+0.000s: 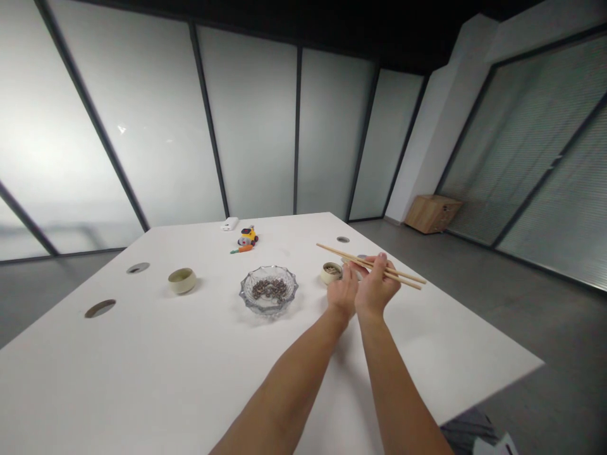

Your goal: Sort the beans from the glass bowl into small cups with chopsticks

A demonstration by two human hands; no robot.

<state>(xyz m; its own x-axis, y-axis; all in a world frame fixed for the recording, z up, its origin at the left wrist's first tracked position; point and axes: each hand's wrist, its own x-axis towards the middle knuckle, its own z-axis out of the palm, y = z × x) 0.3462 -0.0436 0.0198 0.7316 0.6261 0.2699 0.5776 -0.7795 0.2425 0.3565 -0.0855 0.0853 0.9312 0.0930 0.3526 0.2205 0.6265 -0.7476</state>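
Note:
My right hand [379, 284] is closed around a pair of wooden chopsticks [403, 279], held almost level with their thin ends pointing to the left. Close against it is my left hand [342, 292], at the right side of a small cream bowl [327, 279] that has pale pieces inside. The left fingers are partly hidden, so I cannot tell whether they touch the bowl or grip anything. Left of my hands stands a scalloped clear glass bowl [268, 309] with many small dark brown pieces in it. A second small cream bowl [183, 284] sits farther left.
On the white table [165, 366], a yellow toy vehicle [248, 236] and a small toy carrot [243, 249] lie toward the back. Behind them is a white device [230, 224]. Round holes [100, 308] pierce the tabletop. A wooden cabinet [430, 213] stands on the floor at right.

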